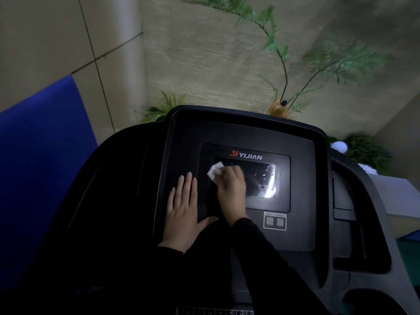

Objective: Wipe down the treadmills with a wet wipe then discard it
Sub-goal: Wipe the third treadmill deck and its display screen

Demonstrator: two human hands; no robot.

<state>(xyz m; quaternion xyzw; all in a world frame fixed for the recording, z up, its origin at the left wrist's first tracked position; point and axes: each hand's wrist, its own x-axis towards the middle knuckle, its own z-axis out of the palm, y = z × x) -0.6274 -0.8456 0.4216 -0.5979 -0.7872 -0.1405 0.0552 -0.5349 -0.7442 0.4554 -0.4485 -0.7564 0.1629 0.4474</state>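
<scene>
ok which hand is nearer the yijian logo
Right. The right hand, holding the wipe on the screen, sits just below the logo; the left hand lies flat further down-left.

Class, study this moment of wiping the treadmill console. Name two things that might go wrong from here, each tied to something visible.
First, the right hand holds the crumpled white wet wipe against the glowing rectangular screen; moisture might streak it or seep in at its edges. Second, the left hand lies flat on the black plastic treadmill console beside the screen, so it may leave fingerprints there.
</scene>
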